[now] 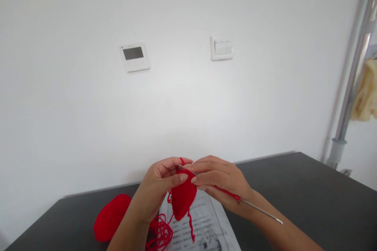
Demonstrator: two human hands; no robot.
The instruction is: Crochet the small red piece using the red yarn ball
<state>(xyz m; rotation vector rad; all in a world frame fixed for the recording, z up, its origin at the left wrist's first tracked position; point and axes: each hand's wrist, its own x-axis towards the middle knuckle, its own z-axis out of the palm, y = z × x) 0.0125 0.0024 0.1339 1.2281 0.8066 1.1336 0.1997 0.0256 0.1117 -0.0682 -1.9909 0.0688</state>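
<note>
My left hand point(160, 182) pinches the upper edge of a red crocheted piece point(183, 200), its thumb lying on the front. A strand of red yarn rises over the left forefinger. In my right hand point(219, 176) is a crochet hook point(260, 211) with a red grip and metal ends. The hook's far tip points left, at the top of the crocheted piece beside the left fingertips. Whether the tip is inside a stitch I cannot tell. From the bottom of the piece hangs a short curly yarn tail point(191, 227).
A red yarn ball point(112, 217) rests on the dark table point(273, 182) left of my forearm. Loose red yarn point(160, 233) lies tangled near a printed sheet point(210, 219). Behind stands a white wall with a control panel point(134, 57) and a light switch point(222, 48).
</note>
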